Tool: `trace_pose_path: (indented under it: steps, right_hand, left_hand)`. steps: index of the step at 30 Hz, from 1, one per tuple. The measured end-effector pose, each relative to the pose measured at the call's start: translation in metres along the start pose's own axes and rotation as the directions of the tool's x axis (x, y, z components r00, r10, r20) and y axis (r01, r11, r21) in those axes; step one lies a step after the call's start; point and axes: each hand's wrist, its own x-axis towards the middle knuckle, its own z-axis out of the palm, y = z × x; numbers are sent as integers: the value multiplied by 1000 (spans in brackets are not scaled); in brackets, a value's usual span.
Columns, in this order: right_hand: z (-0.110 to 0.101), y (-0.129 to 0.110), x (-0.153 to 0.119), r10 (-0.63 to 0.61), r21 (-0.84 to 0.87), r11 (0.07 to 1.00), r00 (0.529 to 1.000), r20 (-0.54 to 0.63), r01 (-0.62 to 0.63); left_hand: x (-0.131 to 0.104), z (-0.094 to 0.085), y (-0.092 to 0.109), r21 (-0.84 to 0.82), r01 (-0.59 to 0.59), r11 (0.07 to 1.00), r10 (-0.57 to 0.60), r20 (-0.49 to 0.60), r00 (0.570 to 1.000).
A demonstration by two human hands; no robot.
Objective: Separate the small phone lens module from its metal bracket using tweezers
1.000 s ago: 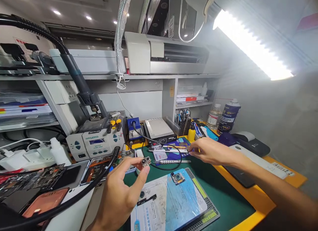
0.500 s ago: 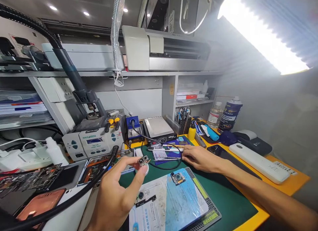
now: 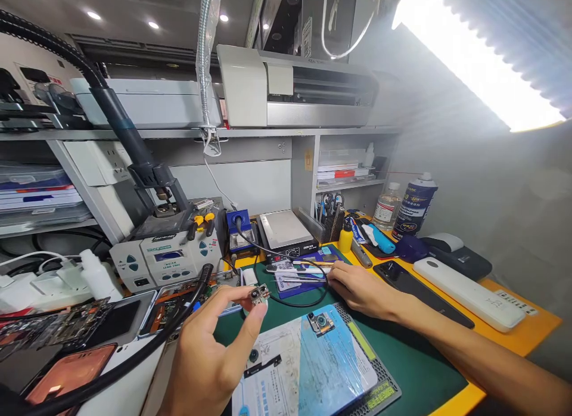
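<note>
Between the thumb and fingertips of my left hand [image 3: 214, 344] is a small camera module [image 3: 258, 294], raised over the green mat [image 3: 420, 356]. My right hand [image 3: 357, 288] rests farther back, its fingers pressed together at the ends of the tweezers [image 3: 298, 279], which lie on a blue packet; whether it grips them is hard to tell. Below, on a blue and white pad [image 3: 330, 368], sit another camera module [image 3: 320, 322], a small round lens part [image 3: 254, 356] and a black strip [image 3: 263, 366].
At the left stand a soldering station [image 3: 167, 261] and a thick black hose [image 3: 134, 368]. A hot plate [image 3: 288, 231] is at the back. A black phone [image 3: 424, 297] and a white device [image 3: 469, 294] lie right. A bright lamp [image 3: 478, 58] hangs above.
The camera module in my left hand has turned slightly. My right hand has barely moved at the tweezers. The view has shifted a little.
</note>
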Motion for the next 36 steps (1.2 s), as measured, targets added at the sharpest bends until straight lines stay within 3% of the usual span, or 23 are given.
trace_pose_path:
  steps: [7,11,16,22,30,33,36]
  right_hand:
    - [0,-1,-1,24,61,998,999,-27,-22]
    - [-11,-2,-4,51,150,988,992,-112,-33]
    - [-41,-38,-15,109,397,918,964,-244,-3]
    - [-57,-91,-19,56,697,717,996,-69,8]
    - [-44,-103,-13,102,871,482,993,55,-97]
    - [-39,-101,-16,72,953,284,993,90,-107]
    - [-34,-99,-18,11,986,53,988,157,-157]
  left_hand:
    - [3,-1,7,36,-22,999,20,49,999]
    - [1,1,9,41,-40,998,37,81,996]
    - [-2,7,12,13,-82,997,79,132,988]
    - [-5,6,25,-28,-103,994,106,174,979]
    - [-10,11,22,-84,-202,976,212,134,968]
    - [-11,12,21,-126,-169,978,191,191,963]
    - [-12,12,22,-157,-151,976,178,180,967]
